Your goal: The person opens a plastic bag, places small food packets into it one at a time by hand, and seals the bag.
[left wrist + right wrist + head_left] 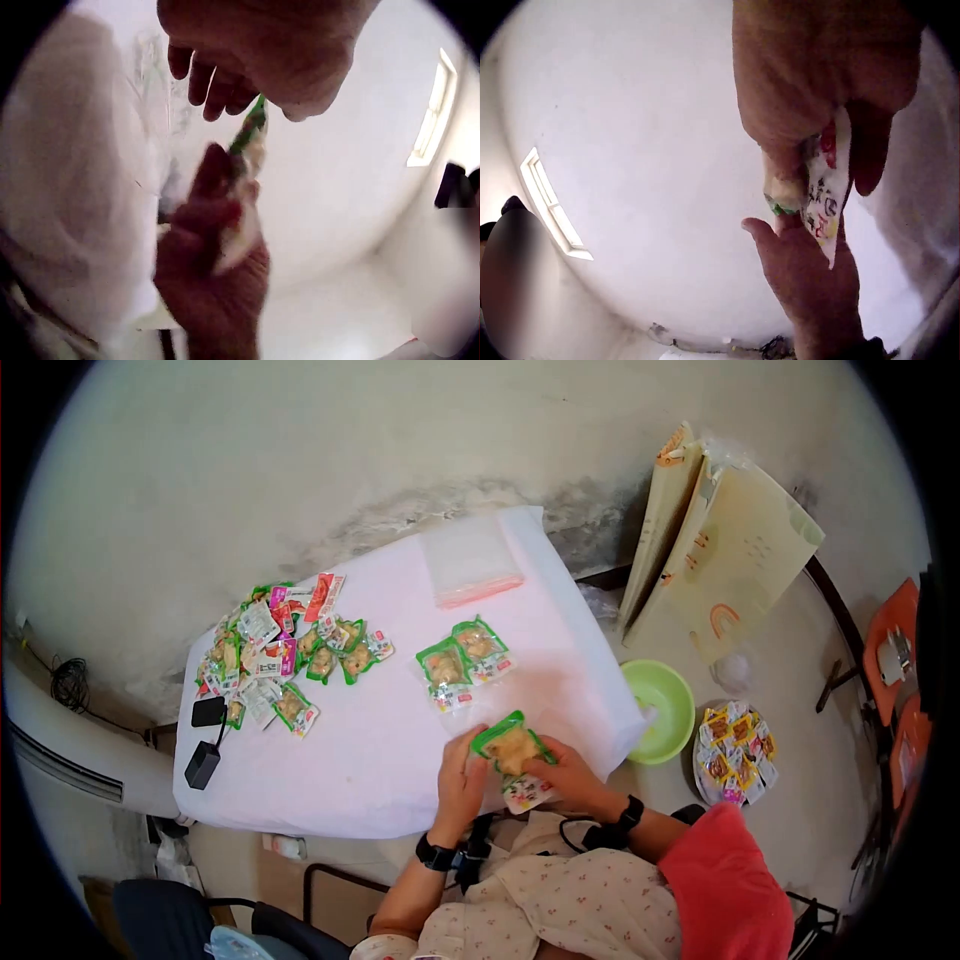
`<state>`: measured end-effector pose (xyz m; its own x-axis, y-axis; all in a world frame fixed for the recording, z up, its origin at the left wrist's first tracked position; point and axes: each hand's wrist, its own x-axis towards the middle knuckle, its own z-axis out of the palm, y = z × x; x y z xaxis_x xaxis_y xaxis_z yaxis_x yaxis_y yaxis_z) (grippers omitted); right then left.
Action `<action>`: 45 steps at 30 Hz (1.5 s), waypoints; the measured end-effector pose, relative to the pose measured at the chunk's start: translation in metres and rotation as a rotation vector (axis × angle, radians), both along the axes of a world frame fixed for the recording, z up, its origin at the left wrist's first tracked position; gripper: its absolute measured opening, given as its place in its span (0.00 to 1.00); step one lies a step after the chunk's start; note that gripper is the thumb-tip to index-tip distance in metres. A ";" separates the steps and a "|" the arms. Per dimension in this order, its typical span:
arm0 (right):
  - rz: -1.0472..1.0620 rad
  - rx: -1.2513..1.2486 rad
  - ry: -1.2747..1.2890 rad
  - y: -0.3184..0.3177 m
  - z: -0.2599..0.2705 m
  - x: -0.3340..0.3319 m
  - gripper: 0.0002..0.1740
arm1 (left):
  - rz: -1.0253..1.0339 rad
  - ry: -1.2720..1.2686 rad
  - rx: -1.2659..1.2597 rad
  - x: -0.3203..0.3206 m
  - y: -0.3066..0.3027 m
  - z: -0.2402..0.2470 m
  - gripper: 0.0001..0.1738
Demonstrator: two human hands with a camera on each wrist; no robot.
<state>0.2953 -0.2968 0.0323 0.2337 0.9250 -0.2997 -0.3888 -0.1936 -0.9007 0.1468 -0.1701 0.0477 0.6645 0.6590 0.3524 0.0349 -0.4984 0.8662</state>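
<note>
A green-topped clear food packet (510, 748) with tan pieces inside is held up over the table's front edge. My right hand (570, 778) pinches it at its right side, thumb across the front. On the other side is my left hand (460, 785), its fingers fairly straight beside the packet's edge; in the right wrist view its thumb stands away from the packet. Just beyond, two similar packets (444, 668) lie side by side on the white-covered table (370, 760).
Many mixed food packets (262, 650) lie heaped at the table's left, near a black box (203, 764). Clear plastic bags (468, 560) with a red edge lie at the back. Right of the table, a green basin (672, 705) and a packet-filled tray (700, 785) stand on the floor.
</note>
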 end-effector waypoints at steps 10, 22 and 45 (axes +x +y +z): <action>-0.068 -0.086 -0.095 -0.029 -0.016 0.026 0.22 | 0.126 0.406 0.654 0.024 0.016 -0.007 0.21; -0.030 -0.036 0.040 0.055 -0.013 0.022 0.18 | 0.197 0.228 0.573 0.027 0.017 -0.002 0.14; -0.218 0.167 0.168 0.068 -0.055 -0.019 0.18 | 0.177 0.123 0.446 0.028 0.019 -0.039 0.14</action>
